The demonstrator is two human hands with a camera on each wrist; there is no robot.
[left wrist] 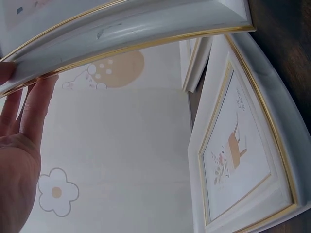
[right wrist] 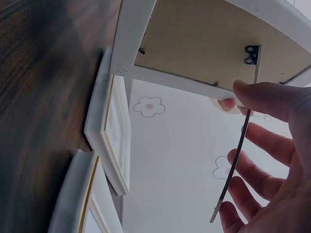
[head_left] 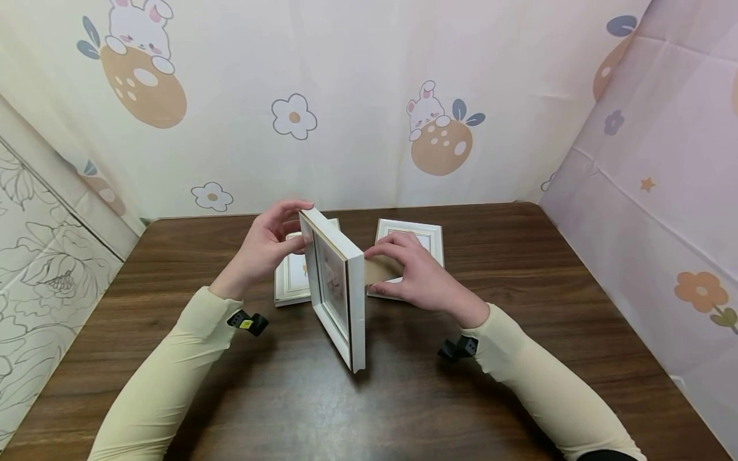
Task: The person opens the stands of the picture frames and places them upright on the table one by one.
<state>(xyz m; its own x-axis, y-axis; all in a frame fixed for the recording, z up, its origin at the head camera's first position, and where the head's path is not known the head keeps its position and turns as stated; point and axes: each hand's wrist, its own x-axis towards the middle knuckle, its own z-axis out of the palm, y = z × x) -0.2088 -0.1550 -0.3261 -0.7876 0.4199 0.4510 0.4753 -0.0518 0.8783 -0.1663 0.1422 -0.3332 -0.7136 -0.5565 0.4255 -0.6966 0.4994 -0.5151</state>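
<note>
A white picture frame [head_left: 357, 307] with thin gold trim stands upright on the table, turned nearly edge-on. My left hand [head_left: 262, 246] grips its far upper edge, thumb on the front side and fingers behind. Brown backing board [right wrist: 189, 43] fills the frame's back, where a small dark hinge [right wrist: 251, 54] joins a thin stand leg [right wrist: 239, 150]. This leg sticks out from the back, and my right hand [head_left: 418, 272] holds it between thumb and fingers.
Two more white frames lie picture side up farther back: the left frame [head_left: 282, 294] partly behind the upright one, the right frame [head_left: 439, 246] partly under my right hand. A patterned curtain [head_left: 357, 77] hangs behind the dark wooden table [head_left: 259, 410].
</note>
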